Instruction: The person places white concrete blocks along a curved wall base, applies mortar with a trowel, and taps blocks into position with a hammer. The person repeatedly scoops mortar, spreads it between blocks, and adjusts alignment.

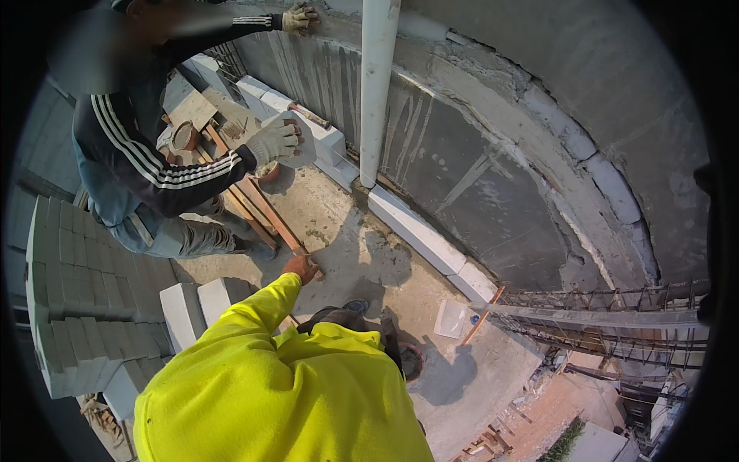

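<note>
My left hand [299,268], at the end of a yellow sleeve [265,308], is closed around the near end of a long reddish-brown wooden board [269,212]. The board slants away to the far left, beside another strip of wood [235,202]. My right hand is out of the picture. Across from me, a co-worker in a dark striped jacket [142,154] has one gloved hand [275,142] at a pale block [302,138]. The co-worker's other gloved hand [300,17] rests against the wall.
Low pale blocks [419,229] line the wall's foot, with a white pipe [377,92] rising between them. Stacked grey blocks [85,266] stand at left. A bucket [412,362] sits near my feet. Steel rebar [608,316] juts out at right. Farther away is another bucket [185,136].
</note>
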### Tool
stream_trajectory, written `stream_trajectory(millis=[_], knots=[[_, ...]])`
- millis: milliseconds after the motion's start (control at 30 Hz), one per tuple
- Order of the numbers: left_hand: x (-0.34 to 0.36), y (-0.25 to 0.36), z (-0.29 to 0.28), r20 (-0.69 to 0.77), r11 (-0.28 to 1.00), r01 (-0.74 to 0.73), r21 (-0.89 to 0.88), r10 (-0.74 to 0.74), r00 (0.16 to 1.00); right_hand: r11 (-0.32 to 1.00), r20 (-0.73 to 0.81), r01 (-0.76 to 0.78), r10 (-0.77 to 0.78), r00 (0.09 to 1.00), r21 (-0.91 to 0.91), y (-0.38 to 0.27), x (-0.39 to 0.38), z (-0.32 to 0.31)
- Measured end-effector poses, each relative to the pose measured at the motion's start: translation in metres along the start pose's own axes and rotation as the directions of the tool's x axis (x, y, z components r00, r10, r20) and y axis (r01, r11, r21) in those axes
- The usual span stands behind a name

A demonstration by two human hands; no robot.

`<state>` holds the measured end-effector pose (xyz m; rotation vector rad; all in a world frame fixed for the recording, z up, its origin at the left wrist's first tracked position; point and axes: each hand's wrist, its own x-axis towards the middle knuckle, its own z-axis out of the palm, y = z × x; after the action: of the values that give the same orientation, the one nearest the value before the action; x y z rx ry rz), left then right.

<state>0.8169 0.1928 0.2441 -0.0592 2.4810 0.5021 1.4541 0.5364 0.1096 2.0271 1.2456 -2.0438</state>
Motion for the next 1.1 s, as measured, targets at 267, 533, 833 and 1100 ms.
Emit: stream_trajectory(millis=[267, 533, 833, 1100], knots=[[-0.174, -0.104, 0.084, -0.002, 0.836, 0.337, -0.433, -0.375, 0.927, 0.868, 0.115, 0.387, -0.370, 0.922, -0.312, -0.322, 0.014, 0.080], [-0.285, -0.157, 0.130, 0.107, 0.702, 0.566, -0.432, -0.584, 0.805, 0.621, 0.403, 0.596, -0.439, 0.803, -0.509, -0.297, 0.019, 0.130], [-0.242, -0.170, 0.112, -0.030, 0.674, 0.384, -0.631, -0.516, 0.856, 0.153, 0.684, 0.729, -0.263, 0.681, -0.667, -0.266, -0.026, 0.182], [-0.205, -0.237, 0.127, -0.020, 0.553, 0.359, -0.752, -0.563, 0.826, 0.443, 0.551, 0.633, -0.315, 0.773, -0.635, -0.325, -0.017, 0.267]])
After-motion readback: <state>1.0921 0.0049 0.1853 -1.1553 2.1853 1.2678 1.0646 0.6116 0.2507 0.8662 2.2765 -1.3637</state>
